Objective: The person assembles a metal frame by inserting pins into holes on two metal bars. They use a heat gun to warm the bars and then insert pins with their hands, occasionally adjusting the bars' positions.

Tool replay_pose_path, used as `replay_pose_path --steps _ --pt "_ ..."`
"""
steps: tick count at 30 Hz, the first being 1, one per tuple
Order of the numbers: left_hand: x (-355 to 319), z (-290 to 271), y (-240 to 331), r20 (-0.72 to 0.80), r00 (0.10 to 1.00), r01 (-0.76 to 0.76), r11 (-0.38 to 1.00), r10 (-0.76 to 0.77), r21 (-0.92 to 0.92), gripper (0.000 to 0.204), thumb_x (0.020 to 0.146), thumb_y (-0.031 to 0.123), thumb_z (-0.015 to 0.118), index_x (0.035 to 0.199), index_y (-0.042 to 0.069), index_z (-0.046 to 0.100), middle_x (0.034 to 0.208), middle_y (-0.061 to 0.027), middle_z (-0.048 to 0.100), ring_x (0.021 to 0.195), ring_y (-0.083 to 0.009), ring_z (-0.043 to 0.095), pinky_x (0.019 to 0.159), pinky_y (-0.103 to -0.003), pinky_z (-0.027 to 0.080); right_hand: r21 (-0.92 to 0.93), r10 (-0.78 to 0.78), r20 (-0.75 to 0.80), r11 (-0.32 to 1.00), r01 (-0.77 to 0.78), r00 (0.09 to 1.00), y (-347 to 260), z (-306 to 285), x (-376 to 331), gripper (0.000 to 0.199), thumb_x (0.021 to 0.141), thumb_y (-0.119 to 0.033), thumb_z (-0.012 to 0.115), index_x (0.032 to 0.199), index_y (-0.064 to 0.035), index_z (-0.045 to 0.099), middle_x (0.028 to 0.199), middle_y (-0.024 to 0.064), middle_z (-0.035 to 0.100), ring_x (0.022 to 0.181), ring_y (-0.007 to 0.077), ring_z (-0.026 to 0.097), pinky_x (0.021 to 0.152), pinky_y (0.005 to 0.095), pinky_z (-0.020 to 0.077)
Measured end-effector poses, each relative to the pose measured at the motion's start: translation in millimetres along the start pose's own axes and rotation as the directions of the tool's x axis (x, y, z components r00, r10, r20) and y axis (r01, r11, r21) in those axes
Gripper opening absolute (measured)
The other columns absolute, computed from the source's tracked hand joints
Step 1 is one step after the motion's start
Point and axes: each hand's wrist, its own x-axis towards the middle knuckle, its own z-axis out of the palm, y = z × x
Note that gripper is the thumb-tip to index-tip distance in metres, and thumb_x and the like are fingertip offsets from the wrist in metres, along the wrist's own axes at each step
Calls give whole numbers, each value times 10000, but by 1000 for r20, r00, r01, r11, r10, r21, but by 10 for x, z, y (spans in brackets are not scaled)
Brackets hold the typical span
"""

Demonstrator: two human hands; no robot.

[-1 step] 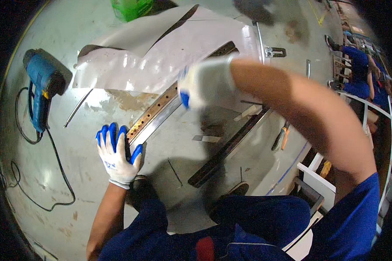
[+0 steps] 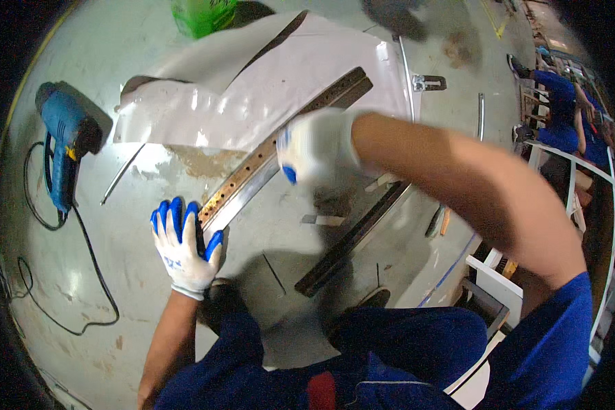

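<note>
My left hand (image 2: 186,253), in a white glove with blue fingertips, lies with fingers and thumb spread at the near end of a long metal rail (image 2: 242,179). The rail runs diagonally away to the right, with a row of holes along a rusty brown strip and a bright smooth strip beside it. Over the rail's middle is my right hand (image 2: 318,149), gloved alike and smeared by motion. Its fingers look curled under; whatever they hold is hidden. A second dark rail (image 2: 348,242) lies on the floor to the right.
A blue heat gun (image 2: 65,140) with a black cord lies at the left. White sheeting (image 2: 184,113) spreads beneath the rail's far end, near a green container (image 2: 203,15). Pliers (image 2: 439,222) lie at the right. Another person in blue (image 2: 560,109) sits at the far right.
My right hand and forearm have shifted slightly toward me along the rail, uncovering more of its far end. My left hand keeps its place.
</note>
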Motion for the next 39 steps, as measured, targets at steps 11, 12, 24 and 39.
replay_pose_path --steps 11,12,24,39 --pt "0 -39 8 21 1000 -13 1000 14 -8 661 830 331 750 1395 51 551 1516 -236 486 1439 -460 395 1204 -644 237 -7 137 -428 988 -155 893 328 212 -330 231 905 -214 570 871 -46 726 828 197 705 804 367 715 784 468 573" --pt "-8 -29 3 16 1000 -14 1000 14 -4 664 830 332 749 1398 51 551 1520 -233 485 1443 -456 393 1206 -642 234 5 136 -431 989 -148 892 280 196 -337 231 905 -215 570 852 -49 721 827 200 704 802 370 713 780 470 572" --pt "-10 -11 0 16 1000 -22 1000 22 7 667 821 321 754 1389 40 544 1527 -243 473 1449 -468 382 1212 -649 221 53 180 -440 983 -174 880 254 275 -304 235 918 -221 564 801 -67 696 807 197 696 778 375 704 764 462 572" --pt "-3 -17 6 18 1000 -23 1000 23 14 673 817 319 754 1392 39 543 1525 -241 478 1452 -467 380 1205 -646 228 153 -11 -291 987 58 957 613 68 47 209 820 -232 617 845 -52 721 803 190 701 751 319 699 730 453 552"
